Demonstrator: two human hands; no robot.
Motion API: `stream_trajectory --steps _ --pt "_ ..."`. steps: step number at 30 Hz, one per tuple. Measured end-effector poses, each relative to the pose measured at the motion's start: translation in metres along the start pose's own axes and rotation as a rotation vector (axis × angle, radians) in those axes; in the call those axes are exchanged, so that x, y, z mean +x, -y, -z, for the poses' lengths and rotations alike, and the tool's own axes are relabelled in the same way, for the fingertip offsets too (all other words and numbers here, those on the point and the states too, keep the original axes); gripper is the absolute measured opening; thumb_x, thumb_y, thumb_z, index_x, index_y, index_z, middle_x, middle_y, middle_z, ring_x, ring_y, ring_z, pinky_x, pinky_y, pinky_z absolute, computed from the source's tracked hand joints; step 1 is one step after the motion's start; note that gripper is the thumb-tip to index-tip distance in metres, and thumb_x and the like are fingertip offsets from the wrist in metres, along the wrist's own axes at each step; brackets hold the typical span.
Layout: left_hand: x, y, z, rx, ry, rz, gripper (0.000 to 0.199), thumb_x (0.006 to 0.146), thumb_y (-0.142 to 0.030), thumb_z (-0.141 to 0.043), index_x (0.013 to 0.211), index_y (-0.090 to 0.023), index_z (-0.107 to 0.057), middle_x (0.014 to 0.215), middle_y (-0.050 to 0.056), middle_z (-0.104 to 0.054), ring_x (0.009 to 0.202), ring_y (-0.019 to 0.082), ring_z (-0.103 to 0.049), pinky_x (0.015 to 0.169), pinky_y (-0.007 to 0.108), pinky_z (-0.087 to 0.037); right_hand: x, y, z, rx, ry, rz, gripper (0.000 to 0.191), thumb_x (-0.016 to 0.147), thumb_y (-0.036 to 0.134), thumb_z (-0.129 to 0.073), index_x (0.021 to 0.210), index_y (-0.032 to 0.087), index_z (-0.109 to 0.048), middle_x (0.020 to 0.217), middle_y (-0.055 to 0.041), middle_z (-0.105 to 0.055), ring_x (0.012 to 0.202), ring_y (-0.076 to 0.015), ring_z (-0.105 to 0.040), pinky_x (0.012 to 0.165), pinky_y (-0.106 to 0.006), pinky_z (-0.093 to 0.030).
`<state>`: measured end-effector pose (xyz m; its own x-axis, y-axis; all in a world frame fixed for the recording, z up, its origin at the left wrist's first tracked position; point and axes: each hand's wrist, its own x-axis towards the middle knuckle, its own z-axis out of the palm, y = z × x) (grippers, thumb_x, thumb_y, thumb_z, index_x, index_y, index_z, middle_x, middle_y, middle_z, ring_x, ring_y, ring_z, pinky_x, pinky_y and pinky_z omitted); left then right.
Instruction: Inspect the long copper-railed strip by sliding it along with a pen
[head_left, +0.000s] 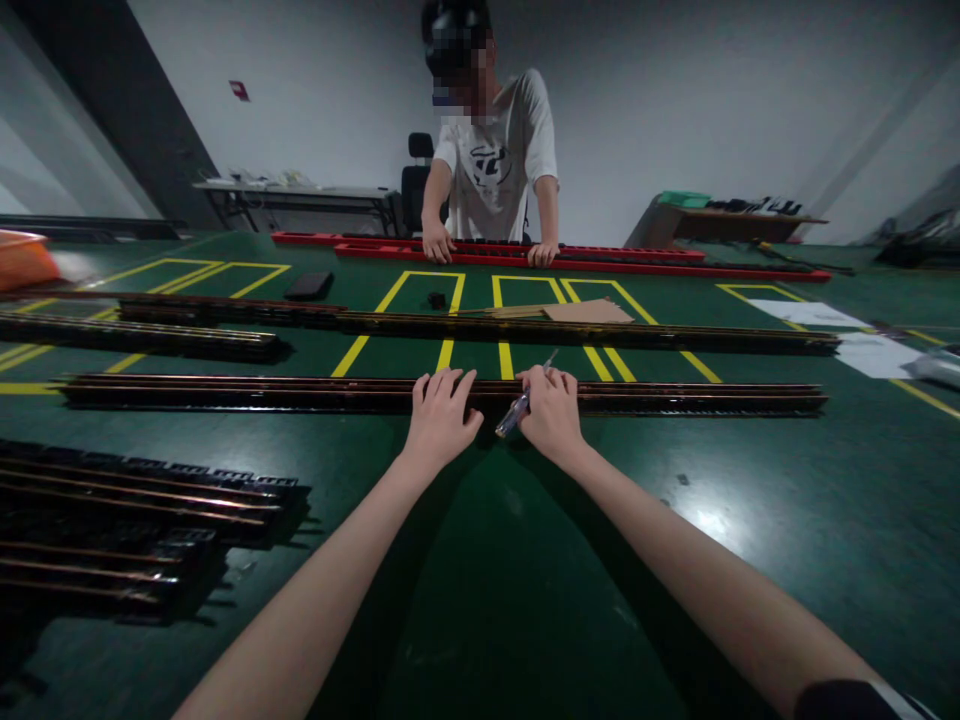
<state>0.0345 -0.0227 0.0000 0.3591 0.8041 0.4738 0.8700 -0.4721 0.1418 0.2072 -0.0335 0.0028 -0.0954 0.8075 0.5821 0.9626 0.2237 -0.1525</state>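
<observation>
A long dark rail with copper-coloured strips (240,392) lies crosswise on the green table. My left hand (442,420) rests on the rail near its middle, palm down, fingers apart. Just to the right, my right hand (551,408) is also at the rail, its fingers wrapped round a screwdriver-like tool (514,412) with a translucent handle. The tool's thin tip points up and away from me, and its handle end points down towards the near side. Both hands cover parts of the rail.
More dark rails (135,490) are stacked at the near left; others (600,329) lie beyond mine. Cardboard (589,311) and white papers (877,354) lie farther back. Across the table (675,600), a person (499,160) leans with both hands near red rails (765,271).
</observation>
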Motion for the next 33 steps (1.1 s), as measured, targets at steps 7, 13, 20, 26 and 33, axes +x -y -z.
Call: stream_trajectory --steps 7,13,20,26,33 --pt "0.0 0.0 0.0 0.011 0.015 0.005 0.048 0.084 -0.027 -0.044 0.131 -0.017 -0.048 0.132 0.013 -0.053 0.127 0.027 -0.043 0.109 0.049 -0.026 -0.001 0.003 0.003 -0.015 -0.062 -0.056 0.022 0.069 0.003 -0.046 0.084 0.019 -0.048 0.086 -0.0106 -0.064 0.091 -0.029 -0.053 0.085 -0.04 -0.03" --pt "0.0 0.0 0.001 0.007 0.013 0.006 0.048 0.084 -0.027 -0.044 0.131 -0.017 -0.048 0.132 0.013 -0.054 0.127 0.027 -0.043 0.109 0.05 -0.027 -0.001 0.005 0.002 -0.047 -0.071 -0.048 0.021 0.073 0.002 -0.043 0.084 0.019 -0.049 0.086 -0.0121 -0.065 0.092 -0.0295 -0.053 0.086 -0.041 -0.031" --pt "0.0 0.0 0.0 0.011 0.012 0.001 0.049 0.085 -0.027 -0.043 0.132 -0.015 -0.048 0.132 0.013 -0.053 0.127 0.027 -0.043 0.109 0.049 -0.027 -0.001 0.002 0.002 -0.062 -0.073 -0.083 0.023 0.075 0.0 -0.039 0.084 0.018 -0.049 0.085 -0.013 -0.065 0.092 -0.0301 -0.054 0.086 -0.042 -0.033" --pt "0.0 0.0 0.001 0.0 0.021 0.007 0.048 0.085 -0.027 -0.043 0.131 -0.014 -0.049 0.131 0.014 -0.054 0.127 0.027 -0.043 0.109 0.05 -0.026 -0.002 -0.007 0.001 0.138 0.033 0.056 0.029 0.063 0.002 -0.046 0.086 0.019 -0.046 0.091 -0.0116 -0.063 0.091 -0.0285 -0.053 0.083 -0.039 -0.037" --pt "0.0 -0.001 0.0 0.005 0.002 0.007 0.047 0.084 -0.026 -0.043 0.129 -0.014 -0.05 0.129 0.013 -0.055 0.126 0.027 -0.044 0.109 0.048 -0.026 -0.001 -0.006 -0.001 0.088 0.053 0.062 0.025 0.067 0.007 -0.049 0.089 0.017 -0.048 0.089 -0.0122 -0.061 0.093 -0.0295 -0.053 0.086 -0.041 -0.035"
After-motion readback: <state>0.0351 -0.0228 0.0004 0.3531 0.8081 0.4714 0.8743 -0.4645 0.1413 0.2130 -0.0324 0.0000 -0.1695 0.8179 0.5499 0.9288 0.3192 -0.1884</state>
